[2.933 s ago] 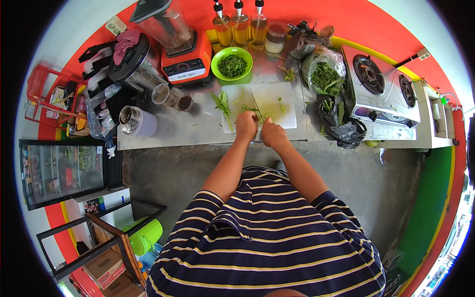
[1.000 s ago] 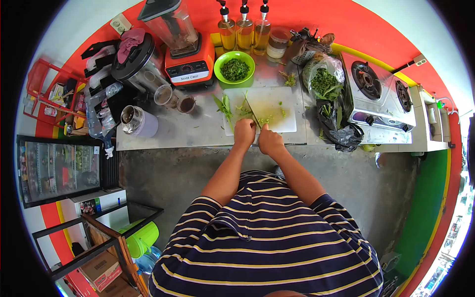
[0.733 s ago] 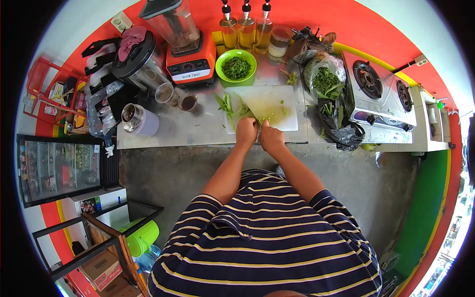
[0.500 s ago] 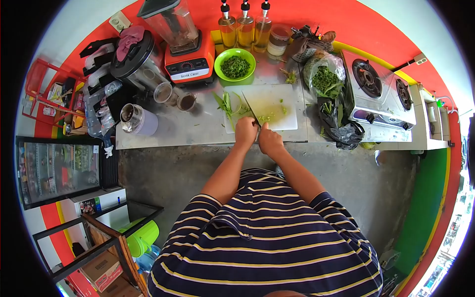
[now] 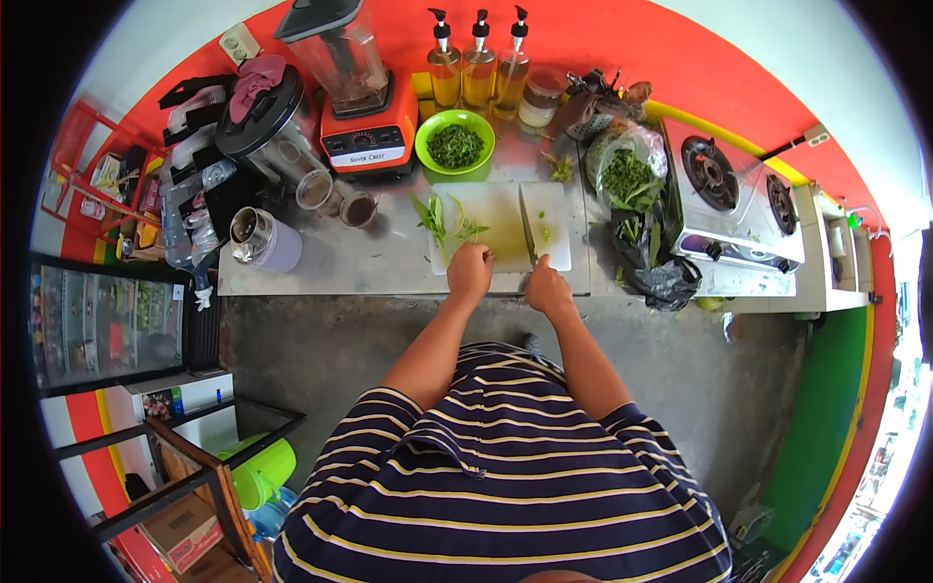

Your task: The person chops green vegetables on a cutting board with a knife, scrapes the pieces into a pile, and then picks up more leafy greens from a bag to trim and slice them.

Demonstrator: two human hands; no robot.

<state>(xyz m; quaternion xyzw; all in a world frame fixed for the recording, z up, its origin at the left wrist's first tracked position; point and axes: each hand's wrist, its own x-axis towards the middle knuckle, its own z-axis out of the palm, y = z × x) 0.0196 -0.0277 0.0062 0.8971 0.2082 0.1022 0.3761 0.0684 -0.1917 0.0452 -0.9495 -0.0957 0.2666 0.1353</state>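
Green herb stems (image 5: 448,218) fan out from under the left hand (image 5: 470,270). Its fingers are curled down with the knuckles up, pinning the near ends of the stems to the front edge of the white cutting board (image 5: 556,199). Just beside it, the right hand (image 5: 547,289) is closed around the handle of a knife (image 5: 529,231). The blade runs away from the person across the board, showing as a thin dark line. A few chopped green bits (image 5: 544,232) lie to the right of the blade, and the middle of the board is stained yellow-green.

The board lies on a steel surface (image 5: 379,267), close to its near edge. Behind the board stands a green bowl (image 5: 455,146) filled with chopped greens. To the left of the bowl is an orange blender (image 5: 365,144) with a clear jug on top. Three pump bottles (image 5: 477,70) of yellow liquid line the red wall beyond, with a small jar (image 5: 536,109) next to them.

To the left of the board are two metal cups (image 5: 335,197), a pale lidded mug (image 5: 262,238) and a black-lidded pot (image 5: 255,110). To the right, a clear bag of greens (image 5: 627,175) sits above a black bag (image 5: 653,277). Past the bags is a two-burner gas stove (image 5: 734,204).
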